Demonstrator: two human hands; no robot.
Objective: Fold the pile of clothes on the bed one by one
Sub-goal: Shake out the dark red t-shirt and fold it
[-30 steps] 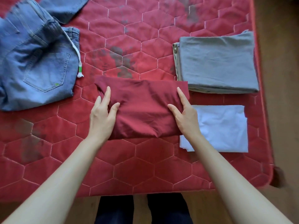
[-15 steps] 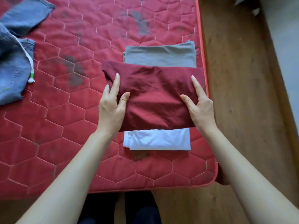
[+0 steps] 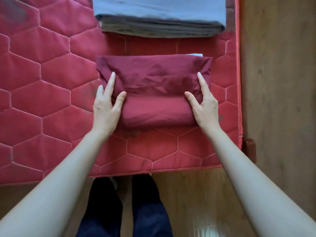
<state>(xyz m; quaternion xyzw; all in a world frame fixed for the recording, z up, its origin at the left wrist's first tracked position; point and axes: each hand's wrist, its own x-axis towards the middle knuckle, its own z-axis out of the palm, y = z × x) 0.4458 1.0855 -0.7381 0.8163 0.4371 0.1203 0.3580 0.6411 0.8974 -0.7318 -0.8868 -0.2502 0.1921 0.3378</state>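
We hold folded maroon garment [image 3: 153, 82] between left hand [image 3: 106, 108] and right hand [image 3: 204, 106], thumbs on top, fingers gripping its ends, on red mattress [image 3: 42, 100].

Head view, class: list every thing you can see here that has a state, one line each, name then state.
Maroon garment: folded, lying on the white garment, held at both ends.
White garment: almost fully covered, only a sliver showing at the far edge.
Grey garment: folded, lying apart at the far side.
Left hand: grips the maroon garment's left end.
Right hand: grips its right end.
Mattress: bears all three garments.
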